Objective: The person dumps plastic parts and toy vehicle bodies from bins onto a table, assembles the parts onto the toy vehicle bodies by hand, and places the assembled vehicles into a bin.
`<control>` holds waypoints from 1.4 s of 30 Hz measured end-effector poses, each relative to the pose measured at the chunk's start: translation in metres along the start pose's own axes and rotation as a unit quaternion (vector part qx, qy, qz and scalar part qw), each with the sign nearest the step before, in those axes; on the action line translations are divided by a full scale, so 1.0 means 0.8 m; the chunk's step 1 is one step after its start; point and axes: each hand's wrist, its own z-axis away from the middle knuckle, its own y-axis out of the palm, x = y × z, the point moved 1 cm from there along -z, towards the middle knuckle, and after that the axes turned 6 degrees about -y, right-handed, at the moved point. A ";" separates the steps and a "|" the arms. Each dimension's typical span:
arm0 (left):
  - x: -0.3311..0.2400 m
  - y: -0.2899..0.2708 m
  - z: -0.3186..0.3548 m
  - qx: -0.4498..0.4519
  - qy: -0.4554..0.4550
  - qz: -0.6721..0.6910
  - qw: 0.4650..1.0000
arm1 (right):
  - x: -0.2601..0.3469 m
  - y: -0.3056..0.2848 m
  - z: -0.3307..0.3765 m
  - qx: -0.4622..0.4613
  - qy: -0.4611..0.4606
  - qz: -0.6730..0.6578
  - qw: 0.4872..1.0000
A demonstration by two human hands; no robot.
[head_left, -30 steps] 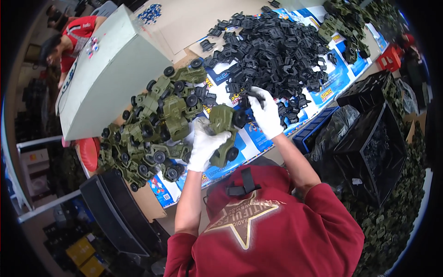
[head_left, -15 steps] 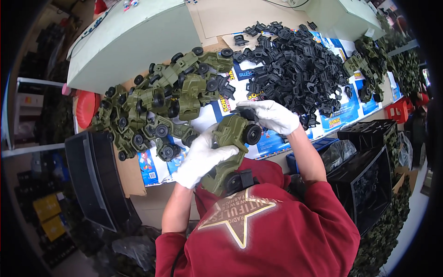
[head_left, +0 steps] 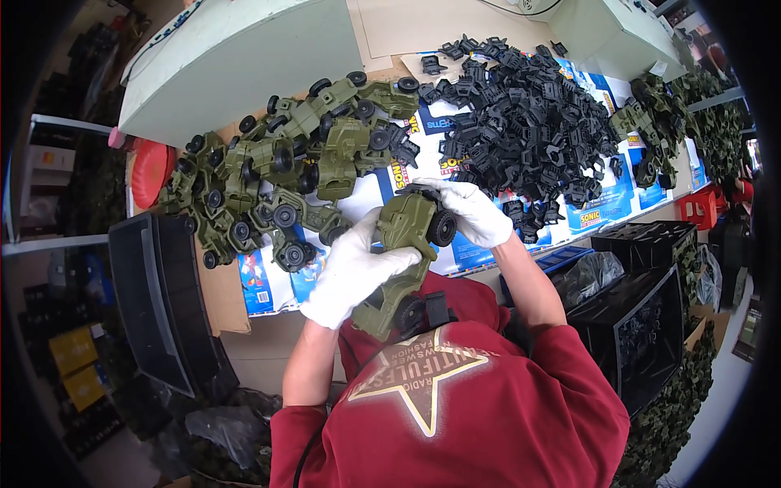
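Observation:
In front of my chest, a dark green toy jeep [head_left: 404, 221] with black wheels is held up at a tilt. My white-gloved left hand [head_left: 358, 272] wraps round its middle, thumb across the body. My gloved right hand [head_left: 470, 213] is at the jeep's far end, fingers bent over a small black plastic part [head_left: 425, 192] against that end; the fingertips partly hide it. Beyond my hands, a big heap of black plastic parts [head_left: 521, 122] covers the table. To its left lies a pile of similar green jeeps [head_left: 338, 159].
More green toys [head_left: 643, 130] lie at the table's right end. A red round dish [head_left: 152, 172] is at the far left, above a black bin [head_left: 154, 297]. Black crates [head_left: 639, 325] stand at my right, near a red stool [head_left: 698, 210]. Pale green boxes [head_left: 244, 73] edge the back.
My right hand has shifted slightly left and down, closer against the jeep's far end. The left hand keeps its hold, and the jeep has tipped a little.

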 end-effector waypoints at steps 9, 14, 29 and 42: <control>0.004 -0.001 0.002 0.018 -0.010 0.076 0.997 | -0.002 -0.005 -0.006 0.017 0.005 0.027 0.999; -0.006 0.012 0.003 -0.050 0.009 0.038 0.998 | 0.016 -0.007 -0.016 0.039 0.002 0.216 0.976; 0.086 0.014 -0.043 -0.140 0.235 0.166 0.947 | -0.027 0.075 -0.022 0.010 -0.236 0.517 0.823; 0.087 0.006 -0.039 -0.229 0.298 0.070 0.924 | -0.050 0.096 -0.017 -0.041 -0.284 0.485 0.826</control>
